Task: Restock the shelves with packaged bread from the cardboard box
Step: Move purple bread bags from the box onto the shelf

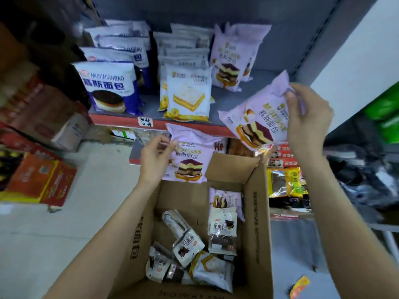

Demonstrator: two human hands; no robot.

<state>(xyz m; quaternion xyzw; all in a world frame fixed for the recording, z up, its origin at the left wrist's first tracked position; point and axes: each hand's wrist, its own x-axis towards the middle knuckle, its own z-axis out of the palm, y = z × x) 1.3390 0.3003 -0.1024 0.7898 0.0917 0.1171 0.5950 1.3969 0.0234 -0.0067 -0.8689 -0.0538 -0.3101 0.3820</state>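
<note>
An open cardboard box point(257, 203) stands below me, holding several small bread packs point(187, 247) and one lilac pack point(224, 199). My left hand point(155, 158) pinches the top left corner of a lilac mousse bread pack point(192, 158) just above the box's far edge. My right hand point(306, 117) grips the top of a second lilac mousse bread pack point(257, 117), tilted, at the front right of the grey shelf point(248, 87). On that shelf stand blue mousse bread packs point(110, 87), yellow-white cake packs point(189, 93) and lilac packs point(233, 55).
Red and orange cartons point(36, 180) are stacked on the floor at left. Snack packets point(287, 182) fill a lower shelf right of the box. A green item point(386, 111) and dark bags point(362, 169) lie at right. A small orange wrapper point(300, 285) lies by the box.
</note>
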